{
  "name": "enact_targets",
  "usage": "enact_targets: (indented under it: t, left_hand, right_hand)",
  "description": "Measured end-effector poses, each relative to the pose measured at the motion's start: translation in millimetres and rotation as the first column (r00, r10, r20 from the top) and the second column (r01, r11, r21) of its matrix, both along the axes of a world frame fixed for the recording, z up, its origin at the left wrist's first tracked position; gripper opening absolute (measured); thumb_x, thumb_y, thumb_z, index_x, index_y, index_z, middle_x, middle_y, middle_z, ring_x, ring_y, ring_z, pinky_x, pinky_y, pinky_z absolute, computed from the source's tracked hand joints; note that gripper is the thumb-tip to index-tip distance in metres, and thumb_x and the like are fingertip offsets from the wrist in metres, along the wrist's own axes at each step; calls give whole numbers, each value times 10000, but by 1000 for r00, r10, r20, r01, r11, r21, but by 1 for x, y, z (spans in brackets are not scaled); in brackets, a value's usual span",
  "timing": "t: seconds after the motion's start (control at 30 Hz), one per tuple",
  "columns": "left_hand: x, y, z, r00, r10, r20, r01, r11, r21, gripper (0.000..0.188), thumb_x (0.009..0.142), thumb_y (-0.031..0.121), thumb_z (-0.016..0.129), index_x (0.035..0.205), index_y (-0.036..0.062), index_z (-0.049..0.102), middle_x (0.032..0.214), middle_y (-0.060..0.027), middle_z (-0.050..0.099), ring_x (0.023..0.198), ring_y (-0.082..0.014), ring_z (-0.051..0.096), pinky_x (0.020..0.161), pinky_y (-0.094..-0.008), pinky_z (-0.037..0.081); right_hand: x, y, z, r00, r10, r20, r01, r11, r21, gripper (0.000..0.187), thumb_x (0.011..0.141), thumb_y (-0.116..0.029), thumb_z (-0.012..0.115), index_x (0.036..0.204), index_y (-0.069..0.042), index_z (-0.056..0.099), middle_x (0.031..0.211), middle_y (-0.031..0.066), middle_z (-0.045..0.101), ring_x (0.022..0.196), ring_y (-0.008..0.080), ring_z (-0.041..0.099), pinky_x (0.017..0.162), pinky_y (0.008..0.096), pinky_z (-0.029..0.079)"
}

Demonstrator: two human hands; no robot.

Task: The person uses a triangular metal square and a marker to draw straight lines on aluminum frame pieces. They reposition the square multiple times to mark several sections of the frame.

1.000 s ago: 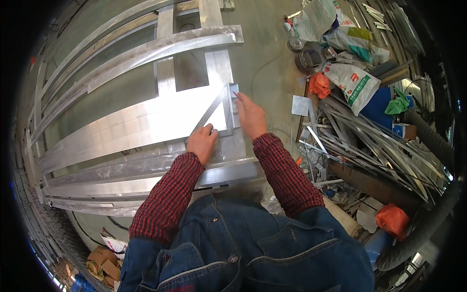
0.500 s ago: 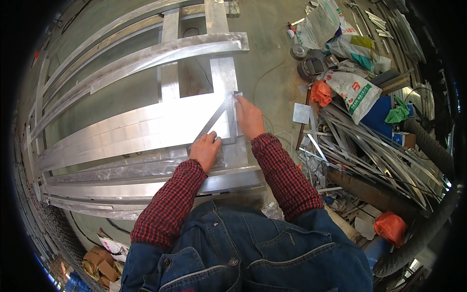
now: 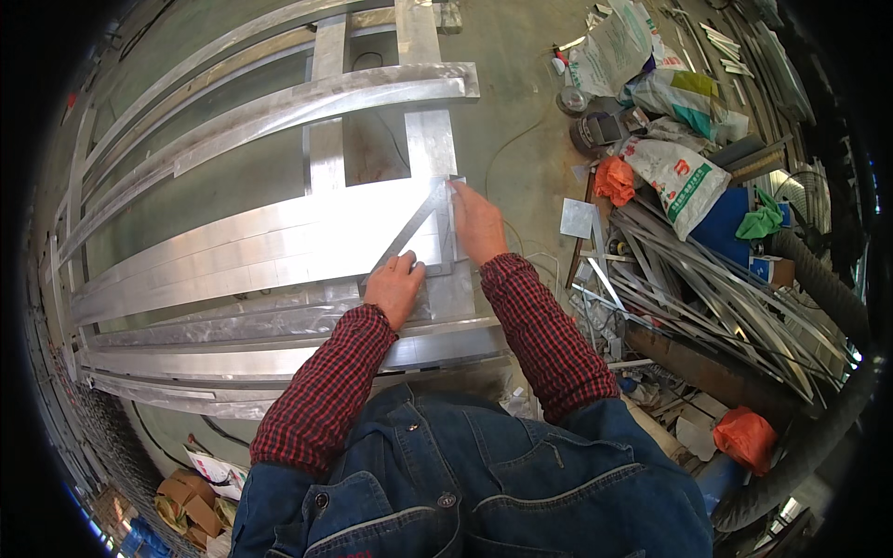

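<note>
A wide, shiny metal plank (image 3: pixel 279 228) lies across the metal frame, with thin lines running along its length. On its right end rests a grey metal triangle square (image 3: pixel 406 229), its slanted edge running from the far corner down toward me. My left hand (image 3: pixel 394 288) presses the near part of the square with bent fingers, holding it against the plank. My right hand (image 3: pixel 478 225) is closed in a pinch at the square's far corner, beside the plank's end. Whatever sits between its thumb and fingers is too small to make out.
Long metal bars (image 3: pixel 307 98) and crosspieces (image 3: pixel 429 139) form the frame on the left. To the right lie a heap of metal strips (image 3: pixel 707 288), a white printed sack (image 3: pixel 677 181), orange bags (image 3: pixel 745 437) and a thick grey hose (image 3: pixel 823 284). Cardboard boxes (image 3: pixel 191 507) stand lower left.
Both hands and the square stay in practically the same place. The view has shifted only very slightly.
</note>
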State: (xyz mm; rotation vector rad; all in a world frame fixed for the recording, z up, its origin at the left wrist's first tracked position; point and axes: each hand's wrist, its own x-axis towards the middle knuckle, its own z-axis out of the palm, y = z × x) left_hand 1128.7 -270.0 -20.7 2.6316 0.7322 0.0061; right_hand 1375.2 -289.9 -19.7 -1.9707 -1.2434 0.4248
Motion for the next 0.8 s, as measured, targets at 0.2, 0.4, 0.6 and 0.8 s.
enact_targets:
  t: [0.2,0.4,0.6,0.8]
  left_hand:
    - [0,0,1,1000,-2,3,2,1000,-3,323,947,64,700,1268,60,743,1380,-139,687,1227,-327,704,993,-442,617]
    - [0,1,1,1000,-4,12,4,1000,-3,311,947,66,699,1255,58,742,1379,-141,687,1225,-329,705,989,-444,618]
    - [0,0,1,1000,-2,12,2,1000,-3,314,939,64,702,1251,55,739,1380,-142,686,1224,-330,702,987,-448,616]
    - [1,0,0,999,4,39,-5,1000,21,308,927,60,707,1233,69,745,1344,-122,692,1195,-328,710,963,-453,620]
  right_hand:
    - [2,-1,-4,1000,15,23,-15,1000,-6,316,1143,-127,602,1414,-41,738,1112,264,785,1033,467,762,909,546,604]
    - [2,0,-8,999,23,36,-23,1000,-2,319,1142,-125,602,1419,-50,740,1077,252,772,1013,465,752,896,553,597]
    - [4,0,-5,1000,25,13,-25,999,-32,340,1110,-88,620,1421,-52,753,1183,272,781,1088,470,760,946,529,609]
    - [3,-10,5,999,54,-3,-54,988,-146,356,1099,-81,612,1420,-51,761,1223,284,789,1101,482,760,962,528,613]
